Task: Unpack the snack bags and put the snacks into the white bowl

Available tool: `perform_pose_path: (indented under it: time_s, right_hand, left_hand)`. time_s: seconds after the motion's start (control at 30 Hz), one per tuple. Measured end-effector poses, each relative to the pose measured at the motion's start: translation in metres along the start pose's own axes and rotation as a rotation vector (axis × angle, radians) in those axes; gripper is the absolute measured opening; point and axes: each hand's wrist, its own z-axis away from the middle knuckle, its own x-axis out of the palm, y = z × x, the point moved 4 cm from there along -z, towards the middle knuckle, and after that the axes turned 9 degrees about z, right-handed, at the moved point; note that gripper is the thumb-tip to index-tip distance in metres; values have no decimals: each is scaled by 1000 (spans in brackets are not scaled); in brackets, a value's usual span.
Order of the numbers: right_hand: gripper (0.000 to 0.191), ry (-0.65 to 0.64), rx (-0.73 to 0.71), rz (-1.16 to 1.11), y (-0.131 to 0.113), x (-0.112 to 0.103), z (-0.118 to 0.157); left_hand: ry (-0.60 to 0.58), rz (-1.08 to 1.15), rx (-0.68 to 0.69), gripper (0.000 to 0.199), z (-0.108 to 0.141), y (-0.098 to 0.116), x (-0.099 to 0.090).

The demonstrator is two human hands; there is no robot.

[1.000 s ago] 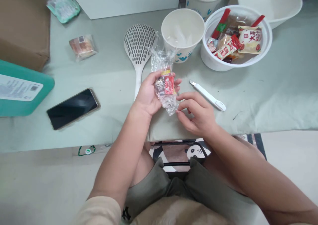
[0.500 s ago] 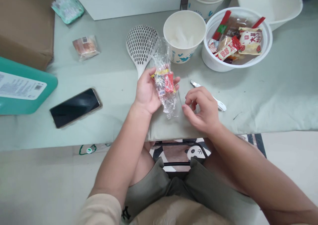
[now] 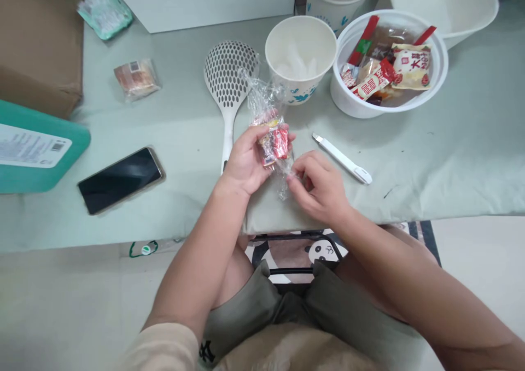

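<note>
Clear crinkly wrapper (image 3: 264, 100) with red and yellow packets (image 3: 280, 143) inside, held up over the near side of the bench (image 3: 184, 141). Left hand (image 3: 246, 160) is part closed on it: thumb over the near-left side, fingers behind, tips poking out on the right. Right hand (image 3: 318, 188) is curled, thumb and index nearly together right at the wrapper's near tail. I can't tell if film is actually pinched there.

Key relation: long axis runs away from the body, far end leaning left toward the gap between skimmer (image 3: 229, 68) and paper cup (image 3: 283, 84). From the right hand, the packets lie left and farther out; only the tail is at its fingertips. Left has the packets, right is nearer the tail. White cutter (image 3: 342, 158) is just beyond the right hand, apart from it.

Hard to read: most left fingers are behind the bundle, print on the packets is blurred, and film edges wash out against the cloth. Skimmer handle's lower end goes behind the left hand. Film overlaps the skimmer in view; contact unclear to me.
</note>
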Motion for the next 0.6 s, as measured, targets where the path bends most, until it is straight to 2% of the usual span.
perform_pose_path:
  time_s: [0.07, 0.17, 0.37, 0.43, 0.53, 0.6]
  right_hand:
    - [10, 18, 53, -82, 0, -5, -1]
    - [10, 19, 214, -190, 5, -7, 1]
    - [11, 73, 519, -472, 27, 4, 6]
    - [9, 109, 532, -440, 33, 5, 7]
    - [16, 202, 433, -294, 35, -2, 7]
    - [22, 217, 375, -231, 32, -5, 6]
  left_hand:
    - [17, -3, 40, 37, -3, 3, -3]
    - [15, -15, 56, 40, -6, 4, -7]
    - [11, -74, 78, 37, -9, 6, -10]
    - [2, -102, 79, 32, -9, 6, -11]
    - [-12, -189, 92, 37, -7, 5, -10]
    - [-25, -242, 90, 41, -4, 3, -7]
